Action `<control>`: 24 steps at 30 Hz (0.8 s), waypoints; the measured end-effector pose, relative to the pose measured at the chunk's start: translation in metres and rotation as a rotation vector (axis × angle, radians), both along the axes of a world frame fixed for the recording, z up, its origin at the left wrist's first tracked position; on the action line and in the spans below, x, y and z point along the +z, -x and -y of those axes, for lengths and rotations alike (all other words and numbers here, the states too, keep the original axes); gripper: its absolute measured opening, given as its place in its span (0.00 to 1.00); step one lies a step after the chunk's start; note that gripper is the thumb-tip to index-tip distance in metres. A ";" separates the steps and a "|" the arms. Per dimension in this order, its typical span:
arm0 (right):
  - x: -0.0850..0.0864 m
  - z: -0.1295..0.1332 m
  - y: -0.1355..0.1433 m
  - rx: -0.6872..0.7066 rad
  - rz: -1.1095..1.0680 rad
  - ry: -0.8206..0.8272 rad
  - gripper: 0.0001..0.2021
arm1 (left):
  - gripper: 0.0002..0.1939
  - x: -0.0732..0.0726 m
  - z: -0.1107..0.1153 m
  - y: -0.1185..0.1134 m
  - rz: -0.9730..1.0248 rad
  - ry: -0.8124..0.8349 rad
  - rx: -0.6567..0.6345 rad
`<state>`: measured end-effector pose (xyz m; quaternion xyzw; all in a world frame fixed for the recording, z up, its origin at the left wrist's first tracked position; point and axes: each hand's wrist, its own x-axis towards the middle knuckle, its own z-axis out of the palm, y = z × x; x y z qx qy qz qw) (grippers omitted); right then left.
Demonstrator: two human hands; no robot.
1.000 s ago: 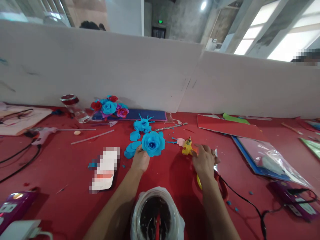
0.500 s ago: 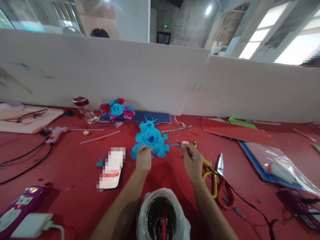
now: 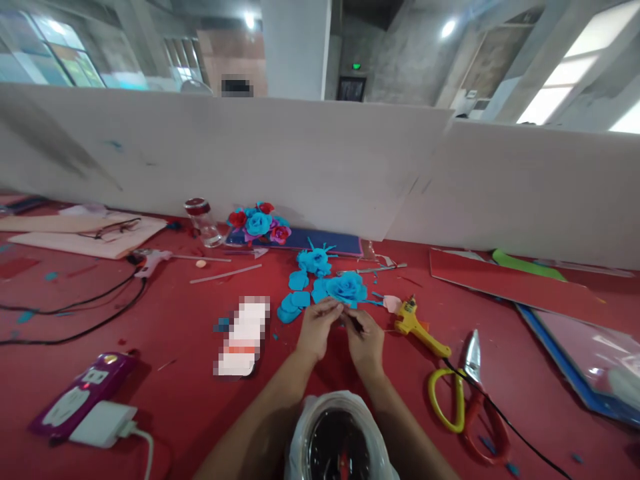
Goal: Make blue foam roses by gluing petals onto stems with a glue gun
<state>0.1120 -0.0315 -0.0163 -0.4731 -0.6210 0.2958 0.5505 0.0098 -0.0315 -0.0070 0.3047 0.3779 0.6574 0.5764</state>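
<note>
A blue paper flower [image 3: 346, 287] is just beyond my two hands. My left hand [image 3: 317, 325] has its fingers pinched together at the near edge of the flower. Close beside it, the fingers of my right hand [image 3: 364, 333] are also closed; whatever lies between the fingertips is too small to make out. Blue petal pieces [image 3: 291, 305] lie to the left of my hands. Behind them is a smaller blue flower [image 3: 315, 259] with thin strips sticking up. A yellow glue gun [image 3: 417, 328] rests to the right of my right hand.
Scissors [image 3: 473, 363] lie at the right, a phone [image 3: 243, 337] at the left. A lined container [image 3: 343, 440] stands between my forearms. Farther back are a glass bottle [image 3: 204, 223], a mixed bouquet [image 3: 259, 223] and a white partition [image 3: 250, 153].
My right hand has moved left to meet my left hand. The blue flower is now to the right, apart from the loose petals. The view has turned left.
</note>
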 end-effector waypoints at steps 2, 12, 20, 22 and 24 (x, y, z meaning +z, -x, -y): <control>-0.001 -0.002 0.002 -0.019 -0.045 0.014 0.09 | 0.12 -0.001 -0.002 0.003 -0.064 0.002 0.076; 0.003 -0.007 0.004 -0.025 -0.141 0.078 0.11 | 0.09 0.003 -0.005 0.011 -0.257 0.014 0.190; -0.003 -0.008 0.003 0.030 -0.096 0.049 0.10 | 0.06 0.010 -0.001 0.005 -0.252 -0.058 0.031; -0.004 -0.008 0.003 0.027 -0.037 0.029 0.10 | 0.08 0.010 -0.001 0.005 -0.283 -0.064 0.082; -0.004 -0.007 0.003 0.042 0.020 0.022 0.11 | 0.12 0.009 -0.001 0.005 -0.285 -0.057 0.149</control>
